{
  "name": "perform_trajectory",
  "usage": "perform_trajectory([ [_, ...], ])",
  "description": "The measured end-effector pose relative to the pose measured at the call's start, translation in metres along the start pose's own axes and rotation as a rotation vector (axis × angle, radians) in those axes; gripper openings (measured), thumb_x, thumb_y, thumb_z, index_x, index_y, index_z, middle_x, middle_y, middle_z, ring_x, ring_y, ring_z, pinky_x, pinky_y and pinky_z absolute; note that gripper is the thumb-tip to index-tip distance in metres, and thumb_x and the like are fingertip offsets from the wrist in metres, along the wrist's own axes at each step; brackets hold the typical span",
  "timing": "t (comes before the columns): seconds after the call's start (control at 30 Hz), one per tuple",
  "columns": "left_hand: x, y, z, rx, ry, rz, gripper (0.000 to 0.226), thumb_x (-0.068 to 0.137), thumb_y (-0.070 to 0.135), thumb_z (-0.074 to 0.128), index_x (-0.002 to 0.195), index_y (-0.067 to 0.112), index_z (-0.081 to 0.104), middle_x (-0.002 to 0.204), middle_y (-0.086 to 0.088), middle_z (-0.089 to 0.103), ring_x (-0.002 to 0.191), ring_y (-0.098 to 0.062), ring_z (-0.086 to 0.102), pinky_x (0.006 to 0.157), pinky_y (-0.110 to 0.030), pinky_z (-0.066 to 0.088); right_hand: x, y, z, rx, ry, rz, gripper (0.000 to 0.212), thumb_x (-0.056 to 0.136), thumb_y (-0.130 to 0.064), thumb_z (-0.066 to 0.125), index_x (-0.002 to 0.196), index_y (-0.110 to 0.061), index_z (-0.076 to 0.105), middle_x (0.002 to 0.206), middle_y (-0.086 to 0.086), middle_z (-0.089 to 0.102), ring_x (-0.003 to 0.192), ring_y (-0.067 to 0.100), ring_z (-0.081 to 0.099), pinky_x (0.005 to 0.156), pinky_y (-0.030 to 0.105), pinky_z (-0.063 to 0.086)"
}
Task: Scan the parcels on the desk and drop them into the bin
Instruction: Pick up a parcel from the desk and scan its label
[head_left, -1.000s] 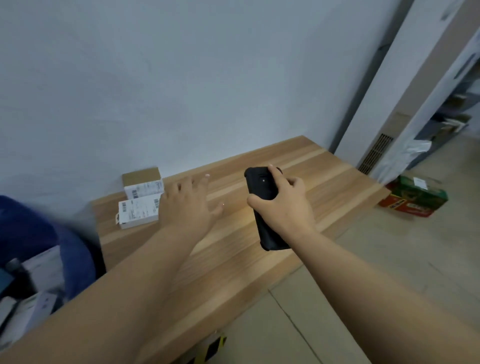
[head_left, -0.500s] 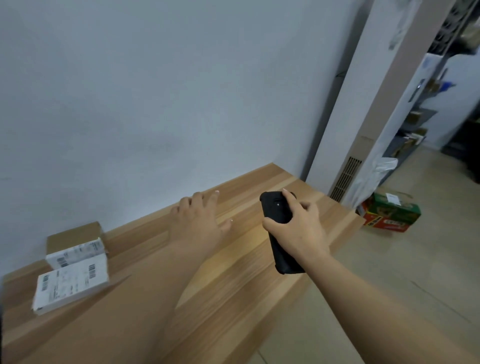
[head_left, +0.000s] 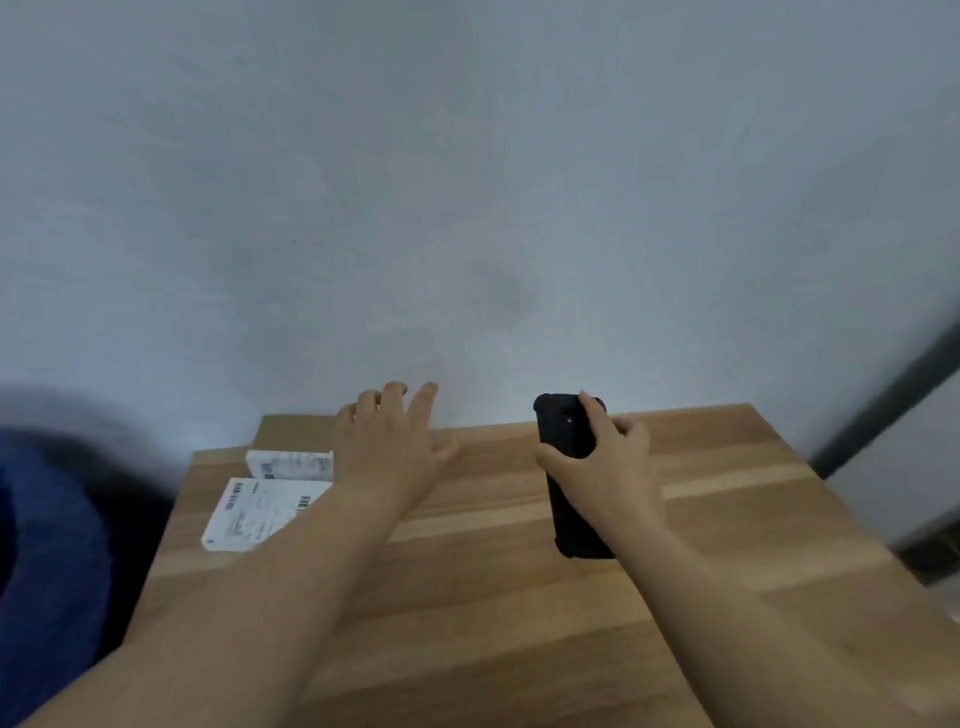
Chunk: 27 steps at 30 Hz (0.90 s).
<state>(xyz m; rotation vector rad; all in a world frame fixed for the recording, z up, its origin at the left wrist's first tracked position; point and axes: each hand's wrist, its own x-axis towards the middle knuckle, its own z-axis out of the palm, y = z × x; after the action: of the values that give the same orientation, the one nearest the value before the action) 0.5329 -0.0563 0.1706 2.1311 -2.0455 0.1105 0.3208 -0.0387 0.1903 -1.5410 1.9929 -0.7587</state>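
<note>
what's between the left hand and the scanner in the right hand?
Head view: only bare wooden desk lies between the open left hand and the black scanner gripped by the right hand. Both parcels sit left of the left hand.

Left grip (head_left: 387, 447) spread, right grip (head_left: 605, 462) curled.

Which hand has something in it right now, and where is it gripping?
The right hand grips the black handheld scanner around its middle, thumb over the upper end. The left hand holds nothing, fingers spread above the desk.
</note>
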Motion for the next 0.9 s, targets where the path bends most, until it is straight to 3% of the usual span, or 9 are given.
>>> perform_trajectory([
  [0.27,-0.011,-0.082,0.004,0.014,0.047,-0.38,0.069,0.088,0.061,0.05,0.148,0.028,0.038,0.139,-0.005,0.049,0.122,-0.03,0.048,0.097,-0.04,0.038,0.05,-0.061,0.083,-0.077,-0.307,-0.255,0.077,0.085,-0.049,0.064,0.152,-0.044,0.027,0.139,-0.003,0.031,0.094,0.021,0.053,0.077,0.033,0.046],
  [0.5,-0.031,-0.148,0.05,-0.01,-0.108,-0.531,0.065,0.09,0.059,0.048,0.144,0.026,0.037,0.137,-0.004,0.045,0.12,-0.03,0.043,0.097,-0.04,0.041,0.052,-0.065,0.165,-0.107,-0.473,-0.295,0.077,0.086,-0.053,0.063,0.153,-0.044,0.026,0.144,0.0,0.03,0.093,0.022,0.05,0.078,0.033,0.045],
  [0.7,-0.026,-0.182,0.118,-0.073,-0.323,-0.536,0.081,0.09,0.065,0.048,0.155,0.03,0.016,0.156,-0.005,0.021,0.139,-0.03,0.023,0.113,-0.046,0.028,0.059,-0.044,0.23,-0.182,-0.569,-0.21,0.077,0.088,-0.054,0.062,0.154,-0.048,0.022,0.148,0.003,0.025,0.093,0.023,0.045,0.079,0.033,0.045],
  [0.9,-0.02,-0.214,0.171,-0.109,-0.542,-0.575,0.102,0.081,0.072,0.059,0.157,0.033,0.002,0.162,-0.007,-0.002,0.149,-0.029,-0.002,0.12,-0.048,0.012,0.075,-0.02,0.281,-0.215,-0.6,-0.115,0.079,0.087,-0.053,0.063,0.153,-0.049,0.021,0.148,0.004,0.025,0.098,0.028,0.048,0.079,0.036,0.047],
])
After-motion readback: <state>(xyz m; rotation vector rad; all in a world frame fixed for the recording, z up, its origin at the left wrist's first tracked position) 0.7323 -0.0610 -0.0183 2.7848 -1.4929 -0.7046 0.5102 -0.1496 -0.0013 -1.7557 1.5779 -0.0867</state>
